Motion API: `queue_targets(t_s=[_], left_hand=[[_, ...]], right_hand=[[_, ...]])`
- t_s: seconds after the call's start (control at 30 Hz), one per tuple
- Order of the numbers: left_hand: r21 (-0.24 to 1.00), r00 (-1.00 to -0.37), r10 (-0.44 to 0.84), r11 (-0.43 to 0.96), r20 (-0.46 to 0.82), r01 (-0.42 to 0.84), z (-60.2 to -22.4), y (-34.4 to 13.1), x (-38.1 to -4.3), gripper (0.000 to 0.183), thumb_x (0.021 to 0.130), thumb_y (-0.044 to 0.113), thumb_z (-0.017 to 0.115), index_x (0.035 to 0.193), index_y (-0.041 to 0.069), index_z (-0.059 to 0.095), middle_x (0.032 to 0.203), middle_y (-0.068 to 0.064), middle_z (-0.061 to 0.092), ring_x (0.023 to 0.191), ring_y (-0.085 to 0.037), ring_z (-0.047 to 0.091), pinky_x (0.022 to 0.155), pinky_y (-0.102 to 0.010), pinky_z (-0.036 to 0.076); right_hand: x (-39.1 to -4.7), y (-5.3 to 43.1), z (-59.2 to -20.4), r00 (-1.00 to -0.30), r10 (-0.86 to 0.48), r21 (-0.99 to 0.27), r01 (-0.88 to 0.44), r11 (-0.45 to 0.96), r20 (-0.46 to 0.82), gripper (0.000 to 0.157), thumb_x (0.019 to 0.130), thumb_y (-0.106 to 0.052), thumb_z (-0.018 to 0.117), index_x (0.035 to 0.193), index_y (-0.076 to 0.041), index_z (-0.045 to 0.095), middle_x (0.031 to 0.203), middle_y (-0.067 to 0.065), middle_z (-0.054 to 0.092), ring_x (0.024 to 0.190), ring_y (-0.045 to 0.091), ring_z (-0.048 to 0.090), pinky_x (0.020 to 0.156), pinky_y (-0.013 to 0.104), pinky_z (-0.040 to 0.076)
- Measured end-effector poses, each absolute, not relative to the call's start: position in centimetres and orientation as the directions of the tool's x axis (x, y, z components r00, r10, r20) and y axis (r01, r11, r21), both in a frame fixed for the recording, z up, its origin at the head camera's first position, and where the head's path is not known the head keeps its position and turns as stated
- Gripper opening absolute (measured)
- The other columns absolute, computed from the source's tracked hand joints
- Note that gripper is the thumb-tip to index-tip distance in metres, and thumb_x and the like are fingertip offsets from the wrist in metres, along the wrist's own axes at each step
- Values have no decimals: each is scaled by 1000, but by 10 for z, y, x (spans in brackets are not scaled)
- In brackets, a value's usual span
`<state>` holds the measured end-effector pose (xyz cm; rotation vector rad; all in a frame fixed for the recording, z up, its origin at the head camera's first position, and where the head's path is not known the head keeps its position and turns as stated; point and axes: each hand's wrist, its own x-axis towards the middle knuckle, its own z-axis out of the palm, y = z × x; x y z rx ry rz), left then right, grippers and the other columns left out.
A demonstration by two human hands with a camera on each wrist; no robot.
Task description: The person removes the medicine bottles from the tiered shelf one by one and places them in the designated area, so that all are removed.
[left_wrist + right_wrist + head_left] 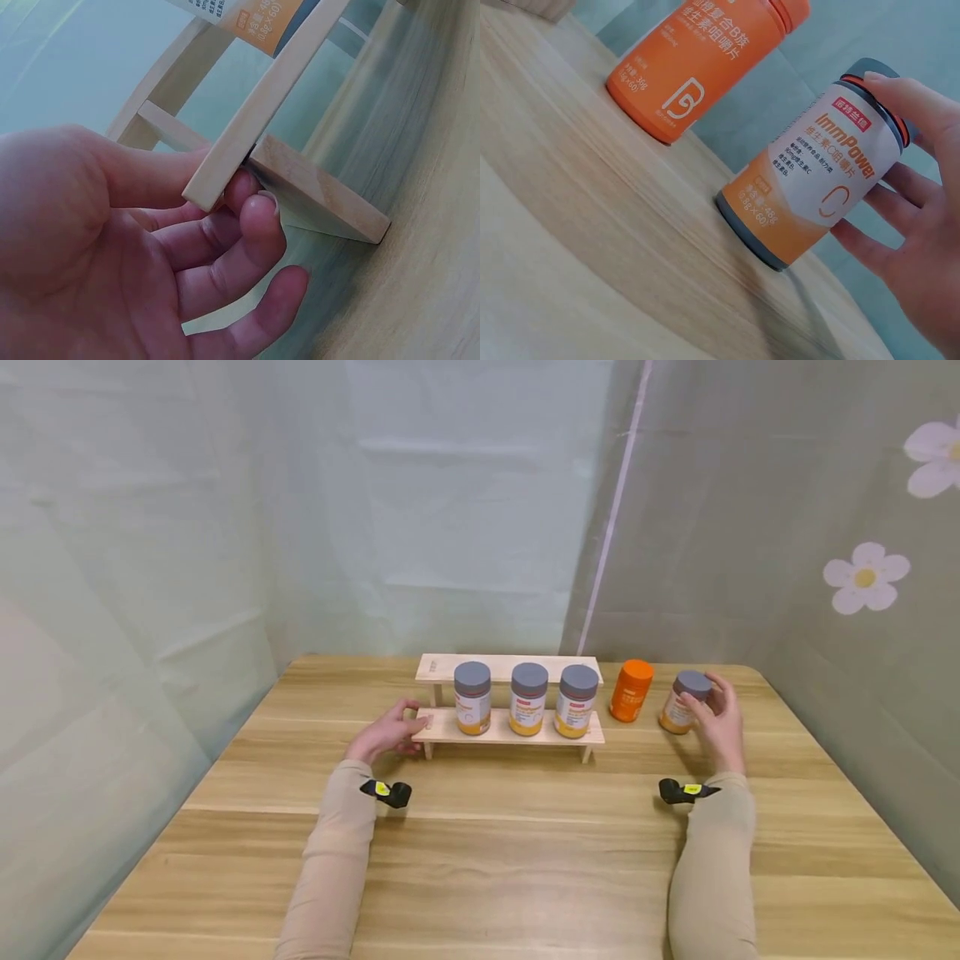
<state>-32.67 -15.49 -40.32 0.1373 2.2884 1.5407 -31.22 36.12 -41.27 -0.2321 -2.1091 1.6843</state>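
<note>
A two-step wooden rack (442,727) stands on the table with three grey-lidded supplement bottles (527,702) upright on its lower step. My left hand (390,731) pinches the left end of that step, thumb on top and fingers curled below, as the left wrist view (172,240) shows. To the right, my right hand (722,722) grips another grey-lidded bottle (810,172) with a white and orange label, thumb near the lid and fingers behind. Whether its base touches the table is unclear. Just left of it stands an orange bottle (632,692).
The wood-grain table (525,852) spreads out in front of the rack. Pale cloth (480,510) hangs behind and at the left, and a grey cloth with white flowers (866,578) hangs at the right. Each wrist carries a small black camera (388,792).
</note>
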Motion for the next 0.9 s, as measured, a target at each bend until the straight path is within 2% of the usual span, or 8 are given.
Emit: queue_targets(t_s=[0.2, 0.3, 0.47, 0.67, 0.8, 0.9], left_hand=[[912, -919, 303, 391, -251, -120, -404, -158, -328, 50, 102, 21, 47, 141, 3, 21, 94, -7, 55, 68, -11, 57, 67, -27, 54], [912, -917, 311, 394, -250, -115, -404, -158, -329, 51, 102, 21, 47, 142, 3, 20, 93, -7, 55, 68, -11, 57, 68, -28, 54], [911, -915, 312, 394, -255, -119, -403, -157, -330, 52, 102, 22, 47, 143, 3, 19, 94, -7, 54, 69, -11, 57, 69, -28, 54], [908, -919, 296, 399, -261, -129, -403, -156, -331, 50, 103, 22, 46, 143, 5, 21, 95, -8, 53, 70, -12, 57, 70, -28, 53], [909, -919, 299, 398, -256, -123, -404, -156, -330, 49, 103, 21, 47, 142, 5, 22, 91, -6, 54, 68, -11, 57, 69, -27, 53], [910, -918, 308, 398, -250, -115, -406, -157, -329, 49, 102, 21, 47, 141, 4, 22, 90, -5, 55, 68, -11, 57, 69, -28, 53]], right_hand=[[-315, 357, -409, -892, 407, -971, -124, 204, 200, 60, 94, -31, 63, 147, -23, 36, 150, 10, 37, 139, 21, 36, 117, 40, 29], [-316, 357, -407, -875, 450, -976, -102, 191, 179, 59, 94, -35, 62, 146, -22, 39, 147, 7, 39, 138, 22, 37, 114, 41, 31], [-318, 357, -408, -855, 494, -982, -87, 169, 161, 57, 94, -34, 62, 144, -18, 41, 138, 1, 44, 133, 21, 41, 109, 39, 36], [-317, 356, -408, -841, 517, -983, -92, 156, 161, 56, 93, -34, 63, 143, -18, 44, 130, -4, 48, 127, 19, 45, 105, 33, 37], [-318, 355, -408, -832, 533, -988, -111, 110, 153, 56, 94, -30, 63, 144, -16, 43, 123, -7, 49, 124, 18, 45, 107, 34, 36], [-318, 354, -407, -831, 531, -985, -126, 115, 168, 54, 95, -27, 61, 144, -12, 42, 128, 0, 51, 127, 20, 45, 112, 36, 34]])
